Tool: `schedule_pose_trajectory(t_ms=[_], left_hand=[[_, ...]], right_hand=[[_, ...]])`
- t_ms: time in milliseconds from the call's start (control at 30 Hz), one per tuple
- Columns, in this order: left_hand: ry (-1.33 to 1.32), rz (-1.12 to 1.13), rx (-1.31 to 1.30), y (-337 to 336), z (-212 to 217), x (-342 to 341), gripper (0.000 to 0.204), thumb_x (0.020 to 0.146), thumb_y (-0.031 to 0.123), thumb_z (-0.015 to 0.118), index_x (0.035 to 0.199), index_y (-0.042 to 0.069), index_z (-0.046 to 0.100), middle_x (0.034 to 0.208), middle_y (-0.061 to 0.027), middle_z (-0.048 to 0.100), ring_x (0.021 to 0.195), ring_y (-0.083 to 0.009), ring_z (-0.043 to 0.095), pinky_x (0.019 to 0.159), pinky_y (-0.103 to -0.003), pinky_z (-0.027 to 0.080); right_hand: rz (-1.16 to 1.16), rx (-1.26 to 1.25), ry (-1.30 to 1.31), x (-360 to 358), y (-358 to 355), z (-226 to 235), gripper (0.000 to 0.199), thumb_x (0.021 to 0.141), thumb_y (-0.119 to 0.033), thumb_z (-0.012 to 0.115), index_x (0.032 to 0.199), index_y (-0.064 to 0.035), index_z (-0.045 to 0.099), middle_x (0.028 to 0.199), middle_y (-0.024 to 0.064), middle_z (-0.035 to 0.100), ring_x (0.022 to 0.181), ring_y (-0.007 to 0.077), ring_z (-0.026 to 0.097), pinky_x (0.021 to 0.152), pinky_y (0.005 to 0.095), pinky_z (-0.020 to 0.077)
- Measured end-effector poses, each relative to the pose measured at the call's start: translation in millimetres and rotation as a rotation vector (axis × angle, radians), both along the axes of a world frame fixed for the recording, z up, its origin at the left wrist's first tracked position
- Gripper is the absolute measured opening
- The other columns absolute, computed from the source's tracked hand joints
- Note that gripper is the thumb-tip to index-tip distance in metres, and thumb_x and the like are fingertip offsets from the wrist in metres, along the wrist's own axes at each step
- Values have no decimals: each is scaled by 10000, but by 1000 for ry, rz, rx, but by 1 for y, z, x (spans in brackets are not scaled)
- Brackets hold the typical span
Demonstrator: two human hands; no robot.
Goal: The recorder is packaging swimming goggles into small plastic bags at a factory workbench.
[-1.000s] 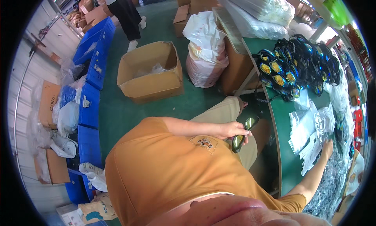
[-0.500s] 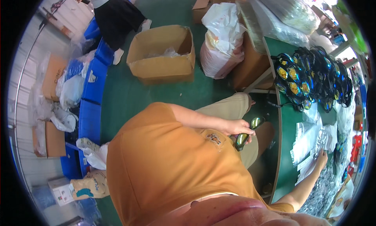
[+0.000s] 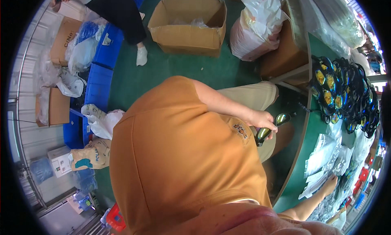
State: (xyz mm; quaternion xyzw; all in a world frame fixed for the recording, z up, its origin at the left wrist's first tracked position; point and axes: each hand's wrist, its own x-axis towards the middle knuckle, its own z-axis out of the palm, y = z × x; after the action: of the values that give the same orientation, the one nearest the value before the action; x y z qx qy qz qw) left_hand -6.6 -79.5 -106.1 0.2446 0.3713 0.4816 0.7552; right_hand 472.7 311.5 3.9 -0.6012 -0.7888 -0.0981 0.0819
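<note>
Bumping the blue bins (image 3: pixel 99 84), far L: cd send the loose plastic (image 3: pixel 85 51) heaped on them to the floor; looks unsecured.
Co-worker (image 3: pixel 118 17), top L: white shoe (image 3: pixel 141 56) is nr the open-topped box (image 3: pixel 185 37); a misstep cd knock it.
Yr L hand: left hand (image 3: pixel 260 119) is closed round the glasses (image 3: pixel 282 119), held over yr lap nr the table (image 3: pixel 315 127). If the hold loosens, they cd drop past yr knee (image 3: pixel 264 90). Fingers sit close to the lenses, so smudges poss.
Stray strap (image 3: pixel 308 110): hangs past the table edge by the goggles pile (image 3: pixel 346 98); catch it w/ yr arm & you might drag goggles off.
Yr R hand: right hand (image 3: pixel 329 185) is at the clear bags (image 3: pixel 319 159); can't tell if it's pinching one or just resting. Bags overlap, so a tug on one cd bring extras or scatter the lot.
Brown boxes (image 3: pixel 64 41), L wall: 2.
Blue bins: at least 3 along the wall, + 1 part-seen up top.
Co-worker count: 1 person.
Open-topped box: 1, on floor.
White sack (image 3: pixel 256 29): 1, R of that box.
Glasses: 1 pr, 2 lenses, both showing.
Clear bags: several, layered; no safe count.
Goggles pile: 1 heap, too tangled to count pairs.
</note>
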Motion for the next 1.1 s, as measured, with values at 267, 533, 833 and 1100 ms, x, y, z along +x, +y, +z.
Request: schedule_pose_trajectory(t_ms=[267, 533, 833, 1100], left_hand=[[46, -107, 157, 10, 2, 3, 360, 1023, 312, 632, 967, -33, 718, 923, -124, 753, 891, -184, 713, 849, -327, 558], [69, -36, 46, -2, 0, -19, 337, 1075, 242, 533, 1288, -19, 552, 1023, -117, 693, 955, -218, 692, 877, -363, 557], [21, -110, 2, 4, 9, -9, 296, 1070, 225, 538, 1266, 5, 568, 1009, -105, 704, 958, -213, 699, 866, -361, 576], [9, -103, 5, 2, 7, -11, 292, 1068, 216, 537, 1269, 7, 564, 1009, -108, 705, 935, -215, 702, 865, -371, 580]], right_hand=[[135, 25, -40, 96, 28, -23, 446, 1017, -219, 520, 1417, -23, 552, 1314, 155, 675, 1223, 286, 635, 1026, 335, 494], [58, 293, -158, -45, -5, -5, 228, 975, -269, 559, 922, -79, 674, 986, 162, 693, 1039, 357, 671, 850, 522, 528], [-108, 145, -86, -36, -51, 10, 246, 996, -277, 543, 986, -63, 665, 1070, 187, 713, 972, 400, 704, 834, 516, 560], [-18, 154, -155, -40, -48, 12, 157, 958, -139, 493, 992, -69, 629, 1039, 185, 709, 961, 393, 696, 811, 521, 548]])
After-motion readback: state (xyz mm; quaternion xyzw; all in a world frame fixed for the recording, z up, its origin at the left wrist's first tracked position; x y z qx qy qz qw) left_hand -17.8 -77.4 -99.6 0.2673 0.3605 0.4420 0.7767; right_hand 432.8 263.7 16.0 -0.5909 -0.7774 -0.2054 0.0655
